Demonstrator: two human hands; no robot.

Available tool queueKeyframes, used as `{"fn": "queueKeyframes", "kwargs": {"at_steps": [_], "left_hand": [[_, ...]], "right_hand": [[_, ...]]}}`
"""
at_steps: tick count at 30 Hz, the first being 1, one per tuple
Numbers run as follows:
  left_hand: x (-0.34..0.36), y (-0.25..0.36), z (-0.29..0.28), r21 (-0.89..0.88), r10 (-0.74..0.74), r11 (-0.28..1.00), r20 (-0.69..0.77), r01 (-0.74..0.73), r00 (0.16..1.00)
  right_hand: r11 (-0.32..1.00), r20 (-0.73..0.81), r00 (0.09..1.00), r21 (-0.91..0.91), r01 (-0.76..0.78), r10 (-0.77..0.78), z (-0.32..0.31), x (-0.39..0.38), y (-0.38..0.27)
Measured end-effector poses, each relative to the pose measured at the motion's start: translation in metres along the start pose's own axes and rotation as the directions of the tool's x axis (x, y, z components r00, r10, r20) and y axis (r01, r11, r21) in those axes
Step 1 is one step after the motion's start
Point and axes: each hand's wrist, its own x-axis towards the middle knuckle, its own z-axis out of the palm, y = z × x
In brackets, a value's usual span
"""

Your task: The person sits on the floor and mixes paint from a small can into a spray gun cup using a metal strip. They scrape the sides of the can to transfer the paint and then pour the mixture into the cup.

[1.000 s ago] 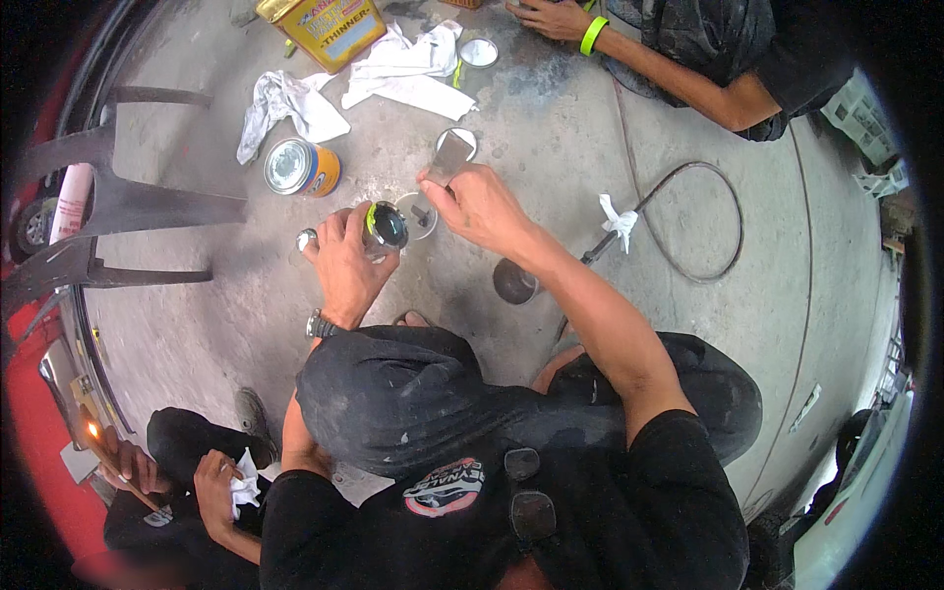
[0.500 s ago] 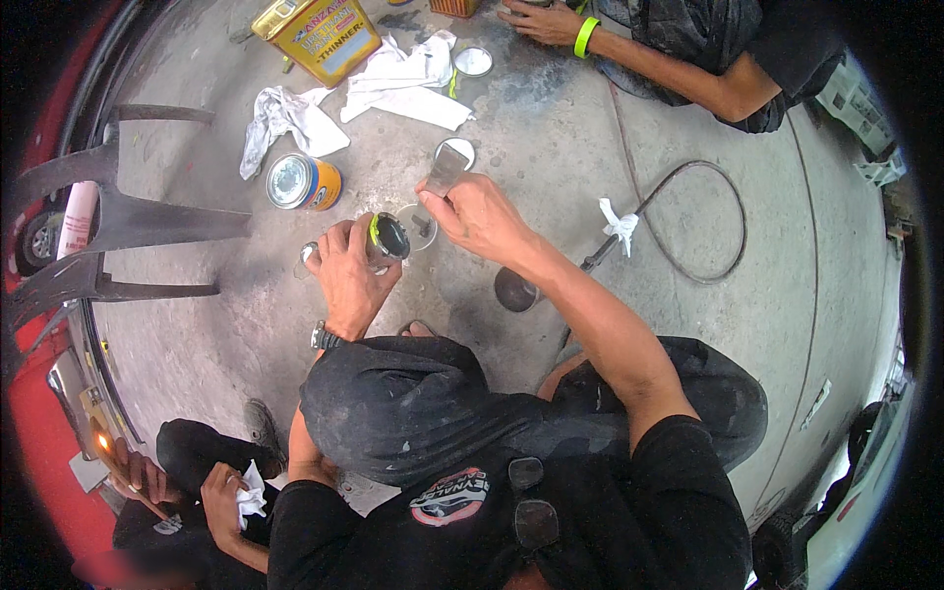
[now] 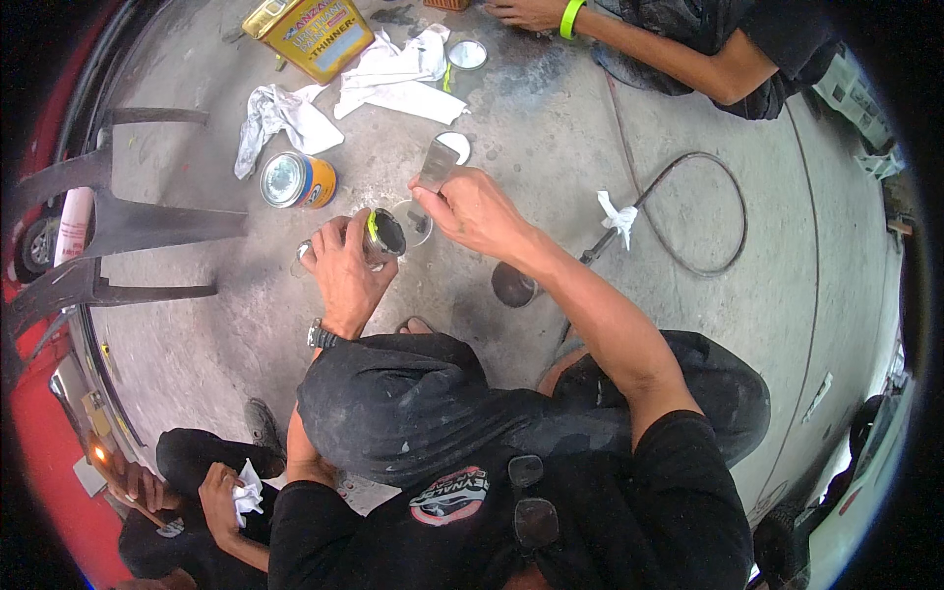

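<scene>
My left hand (image 3: 349, 270) is closed around a small cylindrical container (image 3: 384, 234) with a dark rim, green tape and a dark inside. Beside it, my right hand (image 3: 462, 211) grips a flat metal spatula (image 3: 439, 162), its blade tilted upward. A clear cup (image 3: 413, 208) with something dark in it stands on the floor just beyond the containers, partly hidden by both hands. A blue-and-yellow round can (image 3: 298, 180) stands to the far left of them, and a white round lid (image 3: 456, 149) lies behind the spatula. A dark pot (image 3: 512, 286) is partly behind my right forearm.
A co-worker's arm (image 3: 649, 54) reaches in at top right; another person's hand (image 3: 220, 497) holds white cloth at lower left. White rags (image 3: 393, 74), a yellow rectangular can (image 3: 305, 34), a looped hose (image 3: 723, 206) and a dark panel on legs (image 3: 157, 221) surround me.
My two hands keep their grips and have barely moved. The view has shifted slightly, and the co-worker's arm at top right sits a little farther left and higher.
</scene>
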Motion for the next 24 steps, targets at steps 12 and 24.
{"fn": "queueKeyframes", "kwargs": {"at_steps": [12,24], "left_hand": [[0.0014,0.0037,-0.0057,-0.022,0.008,1.000,0.023,-0.008,1.000],[0.0039,0.0032,-0.0043,-0.002,0.022,1.000,0.008,-0.022,1.000]], "right_hand": [[0.999,0.040,0.998,-0.030,-0.039,0.040,-0.0010,-0.0002,0.0028],[1.000,0.023,1.000,-0.008,-0.012,0.012,0.0018,-0.0008,0.0048]]}}
